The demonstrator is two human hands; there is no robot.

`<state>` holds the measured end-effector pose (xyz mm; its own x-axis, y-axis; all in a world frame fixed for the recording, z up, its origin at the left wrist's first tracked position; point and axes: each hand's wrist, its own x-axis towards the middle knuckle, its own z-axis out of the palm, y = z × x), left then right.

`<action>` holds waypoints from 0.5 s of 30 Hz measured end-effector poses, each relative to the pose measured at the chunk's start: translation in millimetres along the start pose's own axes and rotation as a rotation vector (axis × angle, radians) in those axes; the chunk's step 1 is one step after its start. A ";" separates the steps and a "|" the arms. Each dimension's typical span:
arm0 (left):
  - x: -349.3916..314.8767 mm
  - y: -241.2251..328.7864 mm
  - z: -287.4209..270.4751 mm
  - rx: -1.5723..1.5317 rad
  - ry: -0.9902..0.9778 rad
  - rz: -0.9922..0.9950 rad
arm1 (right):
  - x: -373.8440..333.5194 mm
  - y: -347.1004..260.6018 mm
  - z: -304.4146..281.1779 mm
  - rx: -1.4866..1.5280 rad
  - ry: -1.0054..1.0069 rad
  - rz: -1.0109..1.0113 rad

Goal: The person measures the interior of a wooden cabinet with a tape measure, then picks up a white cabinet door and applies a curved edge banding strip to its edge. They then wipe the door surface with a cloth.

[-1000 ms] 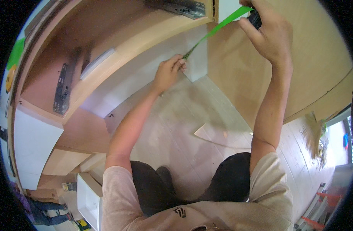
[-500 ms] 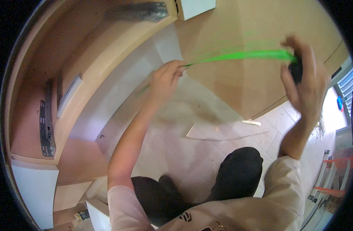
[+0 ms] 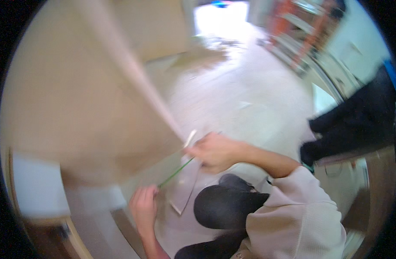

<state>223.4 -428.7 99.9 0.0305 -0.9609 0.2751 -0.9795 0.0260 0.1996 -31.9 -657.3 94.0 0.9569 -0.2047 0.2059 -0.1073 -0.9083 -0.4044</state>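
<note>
A green strip (image 3: 176, 172), apparently the blade of a tape measure, stretches slantwise between my two hands, low over the floor. My left hand (image 3: 144, 205) is closed on its lower left end. At the upper right end my right hand (image 3: 215, 152) is closed too, seen from its back. The dark case that I held there earlier is hidden now. A short pale strip (image 3: 190, 139) shows just beyond my right fingers, by the lower corner of a large wood-coloured panel (image 3: 98, 95).
A thin bent strip (image 3: 179, 210) lies on the floor between my hands. At right stand another person's legs in dark trousers (image 3: 357, 118). An orange stepladder (image 3: 295, 36) is at the far right, with debris (image 3: 215, 49) near the bright doorway. A white panel (image 3: 38, 185) is at left.
My view has swung right, toward the doorway and ladder. My hands are lower and closer together, and less of the green strip shows. The other person's legs have come into view.
</note>
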 end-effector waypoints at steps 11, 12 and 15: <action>47.0 57.0 -117.9 -0.331 -0.131 -0.118 | 0.4 -86.1 -103.9 0.270 -0.047 0.188; 53.6 62.8 -128.4 -0.401 -0.149 -0.085 | -2.1 -93.9 -112.9 0.271 -0.094 0.219; 62.9 91.8 -148.4 -0.547 -0.218 -0.071 | -18.5 -125.7 -137.7 0.285 -0.147 0.290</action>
<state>164.9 -445.9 275.1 -0.0060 -0.9985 0.0550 -0.7299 0.0420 0.6823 -73.3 -589.7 263.8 0.9285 -0.3640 -0.0734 -0.3187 -0.6796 -0.6607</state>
